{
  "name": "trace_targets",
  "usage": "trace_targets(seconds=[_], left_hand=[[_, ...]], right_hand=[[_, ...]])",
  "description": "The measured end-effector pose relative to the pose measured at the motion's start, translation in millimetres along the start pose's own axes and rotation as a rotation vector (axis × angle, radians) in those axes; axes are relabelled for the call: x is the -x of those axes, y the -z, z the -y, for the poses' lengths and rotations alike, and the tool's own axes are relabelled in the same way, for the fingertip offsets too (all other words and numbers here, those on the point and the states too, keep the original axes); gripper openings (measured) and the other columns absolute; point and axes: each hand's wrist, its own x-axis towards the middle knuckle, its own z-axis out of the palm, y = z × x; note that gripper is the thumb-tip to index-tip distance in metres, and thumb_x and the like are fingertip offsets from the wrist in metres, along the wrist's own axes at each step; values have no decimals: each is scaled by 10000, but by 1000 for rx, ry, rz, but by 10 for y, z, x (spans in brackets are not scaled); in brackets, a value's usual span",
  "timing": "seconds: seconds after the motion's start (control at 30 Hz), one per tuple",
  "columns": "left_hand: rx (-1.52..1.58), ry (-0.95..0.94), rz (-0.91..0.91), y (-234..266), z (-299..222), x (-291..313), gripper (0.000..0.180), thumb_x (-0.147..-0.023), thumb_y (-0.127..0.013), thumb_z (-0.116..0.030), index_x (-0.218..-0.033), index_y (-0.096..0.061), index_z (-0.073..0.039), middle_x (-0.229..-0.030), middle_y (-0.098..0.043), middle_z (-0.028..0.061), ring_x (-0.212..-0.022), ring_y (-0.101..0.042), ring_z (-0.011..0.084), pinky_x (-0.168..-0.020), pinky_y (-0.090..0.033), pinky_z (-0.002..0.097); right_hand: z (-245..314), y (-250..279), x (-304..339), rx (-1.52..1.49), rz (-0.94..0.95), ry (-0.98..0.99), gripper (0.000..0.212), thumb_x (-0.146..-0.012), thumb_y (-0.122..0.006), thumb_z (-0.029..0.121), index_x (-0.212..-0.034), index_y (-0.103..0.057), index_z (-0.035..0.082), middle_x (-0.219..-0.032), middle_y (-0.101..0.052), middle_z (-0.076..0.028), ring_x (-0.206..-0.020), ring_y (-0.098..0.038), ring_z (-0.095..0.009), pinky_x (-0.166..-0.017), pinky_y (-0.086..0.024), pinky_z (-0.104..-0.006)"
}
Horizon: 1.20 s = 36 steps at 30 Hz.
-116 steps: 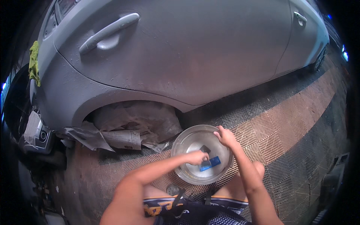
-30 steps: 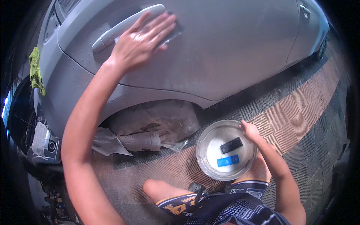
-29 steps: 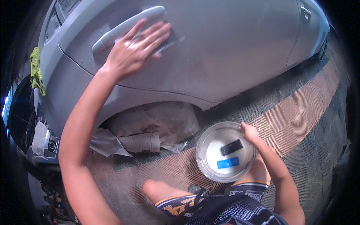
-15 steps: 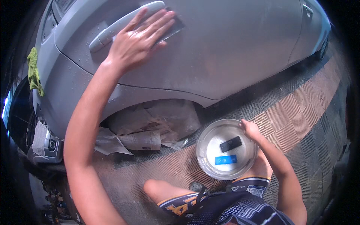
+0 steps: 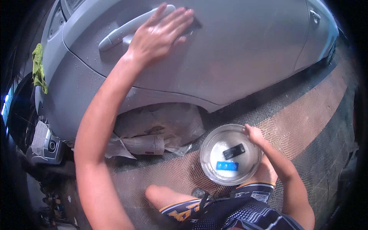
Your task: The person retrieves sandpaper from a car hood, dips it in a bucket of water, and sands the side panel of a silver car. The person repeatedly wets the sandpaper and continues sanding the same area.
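My left hand (image 5: 159, 38) presses flat on the grey car door (image 5: 245, 46), fingers stretched, just beside the pale door handle (image 5: 126, 30). Under its fingertips, the edge of a thin dark sheet (image 5: 197, 23) shows; the palm hides the rest, and its kind is unclear. Low on the right, my right hand (image 5: 253, 135) grips the rim of a round silvery bowl (image 5: 206, 163) held over my leg. Inside the bowl, in whitish liquid, lie a black block (image 5: 234, 151) and a blue block (image 5: 227, 166).
Paper sheeting (image 5: 161, 124) covers the wheel arch. A yellow-green cloth (image 5: 38, 71) hangs at the car's far left, above a lamp unit (image 5: 51, 145) partly wrapped in paper. Patterned floor tiles (image 5: 295, 122) run along the car. Water drops dot the panel.
My left hand has slid slightly right along the door, and less of the thin sheet shows. The view has shifted a little. My right hand keeps its grip; the blocks have shifted slightly in the bowl.
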Motion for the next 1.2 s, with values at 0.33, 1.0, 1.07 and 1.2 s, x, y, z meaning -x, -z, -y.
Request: trace_targets(seconds=[0.33, 1.0, 1.07, 1.2], left_hand=[[41, 65, -67, -66, -136, 55, 575, -999, -539, -397, -1523, -456, -172, -1614, -390, -27, -1511, -311, 147, -1301, -24, 448], [178, 167, -94, -260, -688, 149, 590, -942, -635, -269, -1502, -499, -146, -1617, -393, -12, -1510, -326, 164, -1284, 14, 482], [102, 164, -108, -244, -491, 11, 592, -947, -630, -272, -1508, -491, -148, -1621, -386, -17, -1512, -319, 158, -1284, 17, 476], [76, 275, -122, -146, -410, -205, 550, -1020, -541, -312, -1543, -439, -178, -1621, -383, -43, -1509, -316, 125, -1283, 9, 476]], right_hand=[[100, 94, 66, -29, -4, 1, 237, -1019, -534, 308, -1008, -548, 72, -778, -682, -240, -776, -674, -453, -705, -503, -586], [48, 96, 60, -64, -28, -4, 247, -1006, -555, 323, -985, -574, 78, -787, -681, -245, -790, -672, -461, -727, -501, -579], [-29, 52, -27, -74, -41, 13, 248, -999, -571, 316, -976, -565, 69, -783, -673, -252, -793, -667, -469, -720, -495, -585], [58, 91, 25, -100, -16, -4, 240, -982, -595, 294, -951, -549, 61, -772, -661, -259, -792, -656, -484, -711, -483, -595]])
